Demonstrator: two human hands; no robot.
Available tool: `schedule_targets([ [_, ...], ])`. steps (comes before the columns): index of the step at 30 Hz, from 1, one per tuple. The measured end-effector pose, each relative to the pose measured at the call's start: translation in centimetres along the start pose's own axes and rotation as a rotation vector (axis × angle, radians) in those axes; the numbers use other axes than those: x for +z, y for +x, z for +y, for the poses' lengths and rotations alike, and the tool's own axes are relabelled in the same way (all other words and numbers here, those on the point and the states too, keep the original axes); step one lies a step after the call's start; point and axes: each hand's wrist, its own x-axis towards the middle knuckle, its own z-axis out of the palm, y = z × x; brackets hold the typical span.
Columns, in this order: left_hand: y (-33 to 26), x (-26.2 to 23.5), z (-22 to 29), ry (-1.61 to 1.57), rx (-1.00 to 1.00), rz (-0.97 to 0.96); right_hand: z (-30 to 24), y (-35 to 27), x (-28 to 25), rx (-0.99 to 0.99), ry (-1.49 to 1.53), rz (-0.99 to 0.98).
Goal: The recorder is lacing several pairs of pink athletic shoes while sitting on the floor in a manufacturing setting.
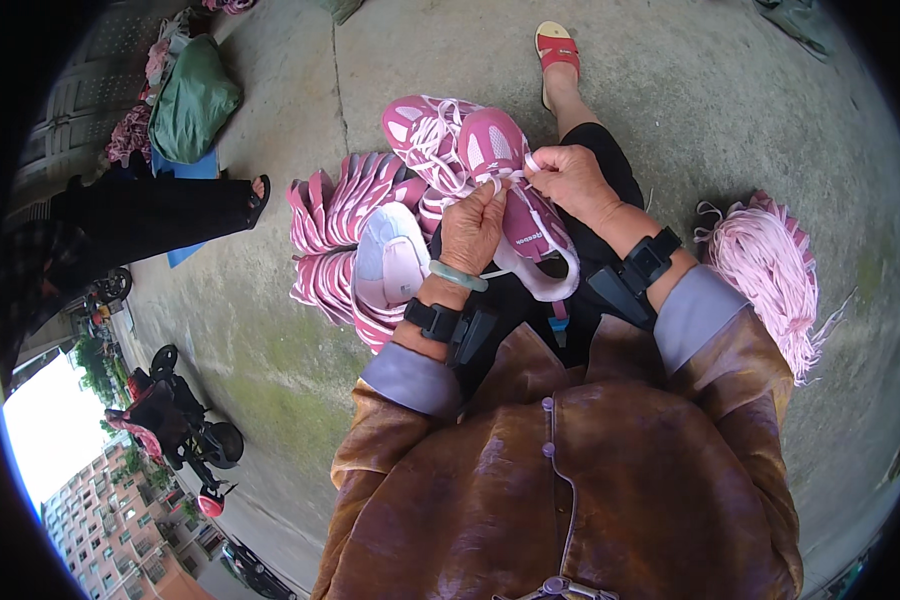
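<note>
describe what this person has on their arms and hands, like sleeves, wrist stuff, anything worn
Both arms wear shiny brown jacket sleeves over grey-lilac cuffs. The left hand has a pale green bangle at the wrist, then a black strap with a small black device below it. The right hand has a matching black wrist strap and device. No gloves or rings are visible.

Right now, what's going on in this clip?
A seated person holds a pink shoe upper on the lap. The left hand steadies it while the right hand pinches a pale pink lace at its eyelets. A second laced pink upper lies just beyond, with a stack of pink uppers to the left. A bundle of pink laces lies on the concrete ground to the right.
</note>
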Motion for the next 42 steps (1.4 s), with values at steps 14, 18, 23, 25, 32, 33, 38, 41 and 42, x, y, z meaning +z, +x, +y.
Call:
schedule_targets([
  [14, -0.6, 0.3, 0.0, 0.049, -0.018, 0.075, 1.0, 1.1, 1.6, -0.149, -0.290, -0.150],
  [18, -1.0, 0.1, -1.3, -0.204, -0.067, 0.103, 0.7, 0.8, 1.4, -0.184, -0.255, -0.100],
  [23, -2.6, -2.9, 1.0, -0.618, -0.420, 0.045, 0.2, 1.6, -0.4, 0.278, 0.261, -0.312],
  [25, -3.6, -4.0, 0.8, -0.598, -0.428, 0.203, 0.2, 1.0, 0.3, -0.012, -0.096, -0.216],
  [32, -6.9, -7.8, -5.5, 0.146, -0.080, 0.480, 0.5, -0.2, 1.4, -0.031, -0.422, 0.018],
  [33, -6.5, -7.7, -4.1, 0.295, -0.106, 0.437, 0.6, -0.4, 0.7, -0.044, -0.514, 0.045],
  [38, -6.1, -6.9, -1.8, -0.457, -0.540, 0.342, -2.9, -2.5, 0.2, -0.174, -0.537, 0.050],
  [41, -5.3, -5.0, -0.8, -0.658, -0.600, 0.347, -4.8, -3.4, 1.5, -0.451, -0.581, -0.073],
  [42, -4.8, -4.2, -0.5, -0.701, -0.612, 0.343, -5.0, -3.5, 1.8, -0.536, -0.647, -0.107],
])
